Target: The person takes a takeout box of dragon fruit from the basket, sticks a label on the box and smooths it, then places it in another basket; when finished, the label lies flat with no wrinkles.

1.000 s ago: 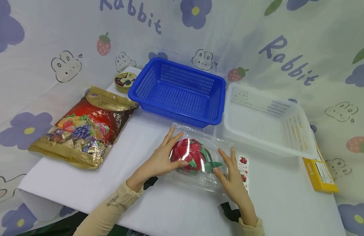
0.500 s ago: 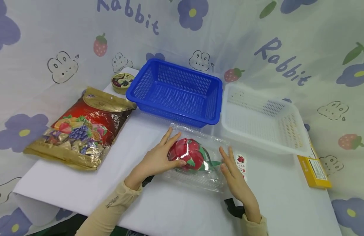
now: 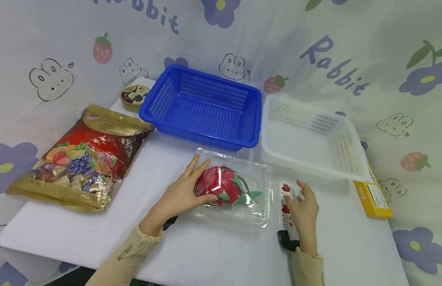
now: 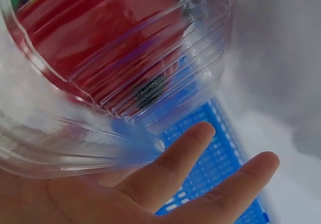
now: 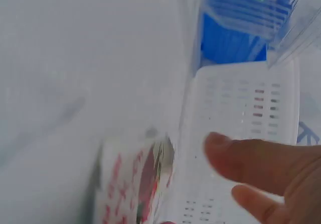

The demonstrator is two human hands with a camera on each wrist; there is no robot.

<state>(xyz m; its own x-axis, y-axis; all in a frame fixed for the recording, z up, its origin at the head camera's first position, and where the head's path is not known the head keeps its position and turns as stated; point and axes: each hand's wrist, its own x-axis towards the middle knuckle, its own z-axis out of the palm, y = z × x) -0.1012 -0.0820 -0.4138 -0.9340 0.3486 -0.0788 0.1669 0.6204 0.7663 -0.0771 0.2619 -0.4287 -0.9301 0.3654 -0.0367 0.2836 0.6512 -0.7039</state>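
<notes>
A clear plastic clamshell box lies closed on the white table, with a red dragon fruit with green scales inside. My left hand rests against the box's left end, thumb along the near side and fingers spread straight towards the far corner. In the left wrist view its fingers stretch beside the ribbed plastic wall. To the right of the box lies a narrow label strip printed with red fruit. Over the strip's right edge is my right hand, fingers loosely bent; whether it touches the strip is unclear.
Behind the box stand a blue basket and a white basket. A large candy bag lies at left, a round tin beyond it. A yellow carton sits at the right edge.
My right hand has left the box's right end and moved right to the label strip, its fingers bending. My left hand stays at the box. The head view has shifted slightly.
</notes>
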